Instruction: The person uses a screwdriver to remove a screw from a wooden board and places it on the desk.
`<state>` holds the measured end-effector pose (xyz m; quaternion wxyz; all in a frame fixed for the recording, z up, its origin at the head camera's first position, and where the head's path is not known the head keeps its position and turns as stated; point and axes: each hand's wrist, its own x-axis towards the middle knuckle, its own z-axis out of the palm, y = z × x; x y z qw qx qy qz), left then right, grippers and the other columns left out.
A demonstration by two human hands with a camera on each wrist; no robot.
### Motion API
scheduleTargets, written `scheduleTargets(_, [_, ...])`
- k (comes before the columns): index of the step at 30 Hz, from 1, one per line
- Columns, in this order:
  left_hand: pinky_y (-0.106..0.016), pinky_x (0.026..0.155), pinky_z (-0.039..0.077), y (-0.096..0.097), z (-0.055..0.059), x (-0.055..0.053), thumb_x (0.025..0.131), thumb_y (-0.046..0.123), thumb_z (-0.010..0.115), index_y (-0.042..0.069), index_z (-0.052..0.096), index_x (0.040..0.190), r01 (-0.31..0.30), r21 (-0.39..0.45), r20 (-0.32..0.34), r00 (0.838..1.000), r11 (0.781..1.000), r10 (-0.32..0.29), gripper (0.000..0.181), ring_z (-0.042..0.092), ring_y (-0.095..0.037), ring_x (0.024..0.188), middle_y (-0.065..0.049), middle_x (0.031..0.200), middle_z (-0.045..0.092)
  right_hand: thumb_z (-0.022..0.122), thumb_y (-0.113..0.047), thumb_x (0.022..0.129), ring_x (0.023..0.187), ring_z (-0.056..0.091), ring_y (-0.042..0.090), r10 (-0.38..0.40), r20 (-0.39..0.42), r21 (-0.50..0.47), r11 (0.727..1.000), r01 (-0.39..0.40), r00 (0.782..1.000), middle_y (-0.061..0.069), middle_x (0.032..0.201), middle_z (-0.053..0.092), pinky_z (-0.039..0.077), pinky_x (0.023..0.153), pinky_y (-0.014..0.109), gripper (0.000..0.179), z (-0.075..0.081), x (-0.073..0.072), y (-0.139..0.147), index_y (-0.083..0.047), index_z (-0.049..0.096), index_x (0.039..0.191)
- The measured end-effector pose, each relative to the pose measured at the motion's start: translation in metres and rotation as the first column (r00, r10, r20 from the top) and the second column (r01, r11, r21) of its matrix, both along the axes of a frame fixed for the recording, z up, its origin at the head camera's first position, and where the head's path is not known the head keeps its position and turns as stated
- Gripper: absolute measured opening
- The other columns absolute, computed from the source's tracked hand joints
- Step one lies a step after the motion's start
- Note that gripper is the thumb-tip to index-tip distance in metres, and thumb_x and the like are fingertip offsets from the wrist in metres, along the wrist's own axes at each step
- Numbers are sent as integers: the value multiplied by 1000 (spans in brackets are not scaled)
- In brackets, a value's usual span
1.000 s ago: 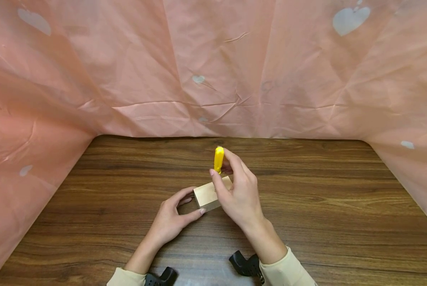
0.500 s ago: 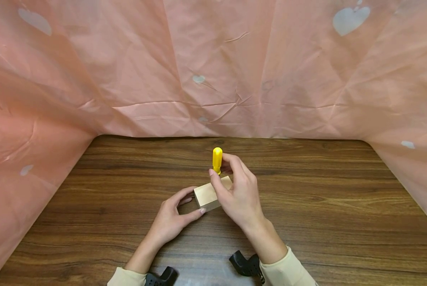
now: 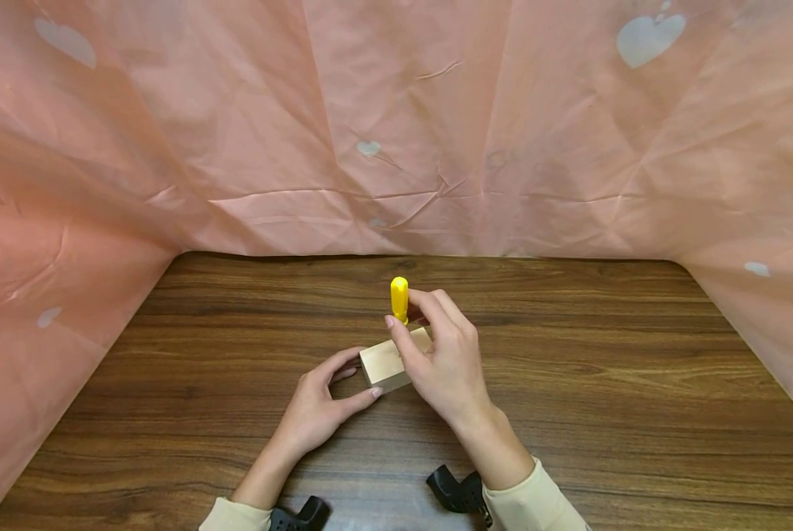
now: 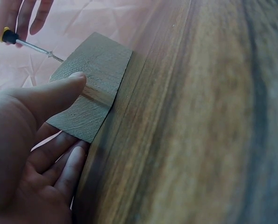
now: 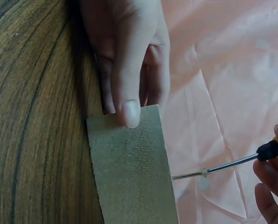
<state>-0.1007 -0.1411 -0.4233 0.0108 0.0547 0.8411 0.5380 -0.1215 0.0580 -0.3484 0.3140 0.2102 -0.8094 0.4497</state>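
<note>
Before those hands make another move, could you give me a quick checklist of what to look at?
1. Left hand steadies the wooden block: ok, thumb and fingers grip its end.
2. Block rests on the table: ok.
3. Right hand holds the screwdriver: ok, fingers pinch it.
4. Screwdriver meets the head of the screw: ok, they appear to touch.
5. Screw fully in: not ok, threaded length shows outside the block.
6. Screw exactly square to the block: cannot tell from these angles.
</note>
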Motion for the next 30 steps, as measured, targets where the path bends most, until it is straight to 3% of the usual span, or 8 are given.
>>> scheduleTargets(3, [-54, 114, 54, 0, 0, 0, 88, 30, 92, 20, 69, 142, 1, 3, 0, 1000, 1000, -1, 59, 69, -27, 131, -6, 139, 73, 80, -7, 93, 90, 73, 20, -1, 0, 1, 1000, 1, 1000, 8, 96, 71, 66, 81, 41, 28, 1, 0, 1, -3, 73, 120])
scheduleTargets(9, [-54, 114, 54, 0, 0, 0, 88, 30, 92, 19, 70, 141, 6, 12, -3, 1000, 1000, -6, 58, 70, -26, 130, -6, 139, 74, 75, -4, 92, 90, 74, 19, -25, 81, -35, 999, 27, 996, 6, 101, 76, 63, 84, 39, 46, 3, 3, 1, -5, 61, 136])
scheduleTargets(12, [-54, 114, 54, 0, 0, 0, 88, 29, 92, 19, 70, 141, 9, 15, -4, 1000, 1000, -9, 59, 70, -26, 130, -6, 139, 74, 73, -3, 91, 90, 74, 18, -25, 95, -36, 999, 28, 995, 5, 101, 77, 63, 85, 40, 46, 4, 4, 1, -8, 62, 135])
scheduleTargets(18, [-54, 114, 55, 0, 0, 1, 88, 29, 92, 18, 69, 142, 2, 6, -7, 1000, 1000, -2, 59, 70, -27, 130, -7, 140, 73, 75, -7, 91, 91, 75, 19, -29, 86, -10, 1000, 30, 996, 5, 99, 77, 63, 85, 44, 44, 4, 4, 1, -9, 63, 133])
scheduleTargets(25, [-55, 115, 54, 0, 0, 1, 88, 30, 92, 18, 69, 142, 1, 2, -2, 1000, 1000, -1, 60, 70, -27, 131, -7, 141, 73, 78, -11, 96, 85, 73, 19, -11, 20, 5, 1000, 10, 1000, 5, 95, 73, 65, 78, 37, 36, 2, 2, 1, -7, 69, 131])
scheduleTargets(30, [-55, 115, 54, 0, 0, 1, 88, 30, 92, 18, 69, 142, 4, 5, -5, 1000, 1000, -4, 59, 70, -27, 131, -7, 140, 73, 75, -9, 96, 87, 68, 16, -4, 57, 9, 1000, 4, 998, 4, 99, 66, 62, 81, 32, 47, 3, 2, 2, -11, 66, 142])
